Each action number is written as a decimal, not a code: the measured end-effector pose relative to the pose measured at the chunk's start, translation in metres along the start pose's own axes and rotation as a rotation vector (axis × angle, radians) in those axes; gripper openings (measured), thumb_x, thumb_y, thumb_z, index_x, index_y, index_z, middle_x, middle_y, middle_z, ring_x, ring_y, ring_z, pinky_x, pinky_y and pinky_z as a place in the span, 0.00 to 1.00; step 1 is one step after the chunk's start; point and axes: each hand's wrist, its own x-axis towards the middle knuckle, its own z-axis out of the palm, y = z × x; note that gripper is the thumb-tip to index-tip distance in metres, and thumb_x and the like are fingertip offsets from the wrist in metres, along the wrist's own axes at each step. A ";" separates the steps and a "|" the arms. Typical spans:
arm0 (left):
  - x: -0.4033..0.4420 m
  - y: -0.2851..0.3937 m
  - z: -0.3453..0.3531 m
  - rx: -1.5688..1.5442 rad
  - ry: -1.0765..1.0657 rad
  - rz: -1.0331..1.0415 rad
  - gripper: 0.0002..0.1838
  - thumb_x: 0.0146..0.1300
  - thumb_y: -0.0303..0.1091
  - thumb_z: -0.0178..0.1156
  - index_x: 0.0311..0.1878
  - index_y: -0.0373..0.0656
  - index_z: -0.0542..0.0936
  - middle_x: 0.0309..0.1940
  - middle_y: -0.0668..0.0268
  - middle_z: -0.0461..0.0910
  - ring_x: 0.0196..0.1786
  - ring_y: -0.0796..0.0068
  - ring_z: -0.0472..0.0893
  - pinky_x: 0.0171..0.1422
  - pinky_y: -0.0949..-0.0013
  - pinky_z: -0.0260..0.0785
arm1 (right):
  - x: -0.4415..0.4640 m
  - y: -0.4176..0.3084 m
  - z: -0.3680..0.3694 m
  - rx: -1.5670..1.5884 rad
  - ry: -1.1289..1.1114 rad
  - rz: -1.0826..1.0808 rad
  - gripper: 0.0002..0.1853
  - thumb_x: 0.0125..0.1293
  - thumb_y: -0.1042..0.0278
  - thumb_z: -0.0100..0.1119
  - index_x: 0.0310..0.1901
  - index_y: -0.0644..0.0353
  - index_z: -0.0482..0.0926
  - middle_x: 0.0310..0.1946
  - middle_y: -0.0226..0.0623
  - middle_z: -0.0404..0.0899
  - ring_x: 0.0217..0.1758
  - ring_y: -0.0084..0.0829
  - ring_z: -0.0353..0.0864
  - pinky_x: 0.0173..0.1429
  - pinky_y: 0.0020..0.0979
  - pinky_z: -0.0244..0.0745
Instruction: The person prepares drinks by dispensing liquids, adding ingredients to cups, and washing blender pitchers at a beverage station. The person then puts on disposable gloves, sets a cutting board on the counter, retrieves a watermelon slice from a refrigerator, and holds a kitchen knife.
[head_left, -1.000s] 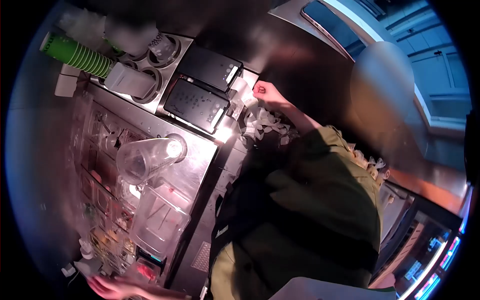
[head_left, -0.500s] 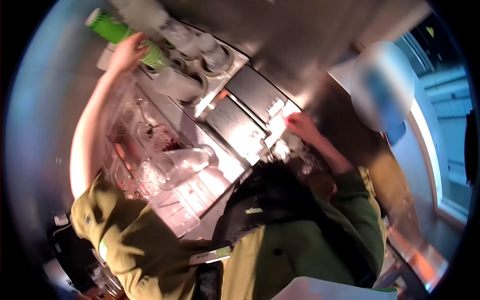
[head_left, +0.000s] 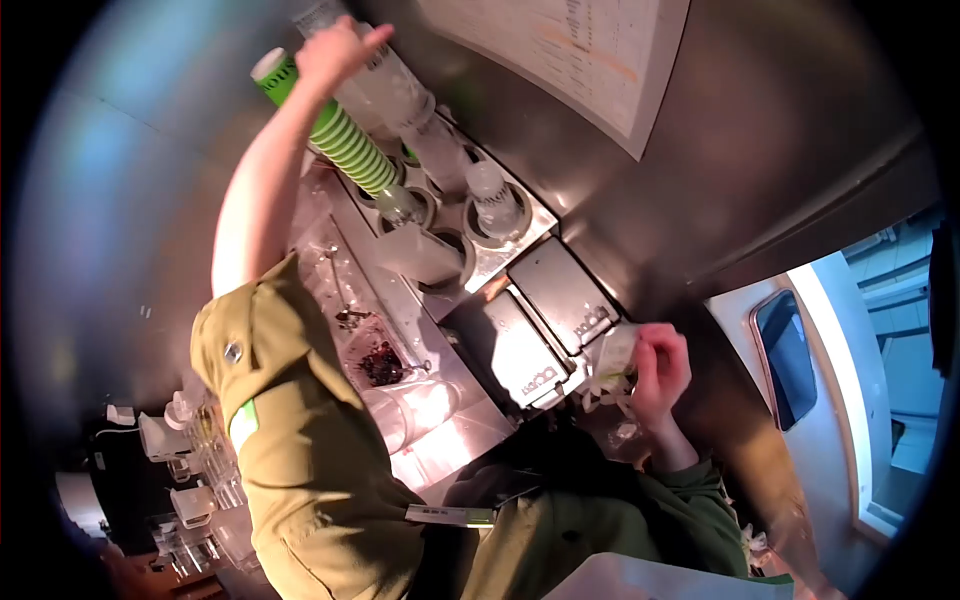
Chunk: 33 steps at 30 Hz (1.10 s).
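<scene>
My left hand (head_left: 338, 58) is stretched to the back, its fingers around the upper part of a stack of clear printed plastic cups (head_left: 390, 85); one finger points out to the right. Just below the wrist leans a tall stack of green paper cups (head_left: 355, 150), set in a round counter hole. My right hand (head_left: 662, 372) is closed, fingers curled together, beside a pale translucent packet (head_left: 612, 355). What its fingers pinch, if anything, I cannot make out. Two dark-framed metal lids (head_left: 560, 290) lie to the left of this hand.
More clear cups (head_left: 495, 200) stand in holder holes. A tray with dark red pieces (head_left: 380, 362) and a clear jug (head_left: 415, 412) lie left of the lids. A printed sheet (head_left: 600, 60) hangs on the steel wall. A phone (head_left: 785, 355) rests on a ledge at right.
My left hand has moved from the green cups to the clear cup stack behind them. My right hand has drawn back a little from the white items near the lids. The view has turned.
</scene>
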 end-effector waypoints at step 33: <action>-0.801 -0.246 -0.212 -2.413 1.016 -0.841 0.27 0.62 0.53 0.40 0.50 0.38 0.68 0.36 0.58 0.72 0.33 0.69 0.73 0.35 0.75 0.72 | -0.340 -0.327 0.353 1.111 -1.139 0.293 0.10 0.53 0.77 0.60 0.36 0.63 0.69 0.27 0.28 0.73 0.28 0.14 0.71 0.31 0.16 0.67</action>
